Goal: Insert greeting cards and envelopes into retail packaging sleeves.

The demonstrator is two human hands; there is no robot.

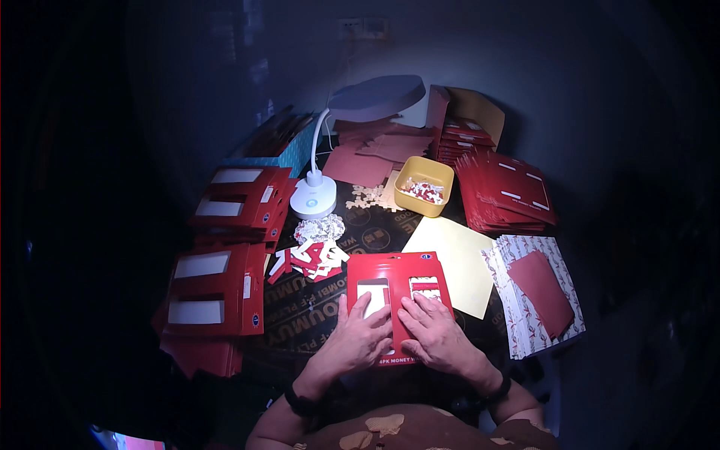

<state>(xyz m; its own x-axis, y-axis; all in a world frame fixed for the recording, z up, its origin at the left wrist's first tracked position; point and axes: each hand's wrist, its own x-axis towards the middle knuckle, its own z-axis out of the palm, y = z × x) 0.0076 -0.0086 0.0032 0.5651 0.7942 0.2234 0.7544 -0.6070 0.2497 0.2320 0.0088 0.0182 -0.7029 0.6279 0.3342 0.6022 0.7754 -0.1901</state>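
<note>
A flat red card package with cut-out windows lies in front of me on the dark table. White card shows through its left window; a patterned piece with a red band shows through its right one. My left hand rests on the package, fingers spread over the left window and the middle strip. Beside it, my right hand lies flat with its fingertips at the lower edge of the right window. Neither hand grips anything. The hands cover the lower parts of both windows.
Stacked red windowed packages stand on the left. A white lamp arches over the table. Paper pieces, a yellow bin, cream paper, patterned sheets and more red packages surround the work spot.
</note>
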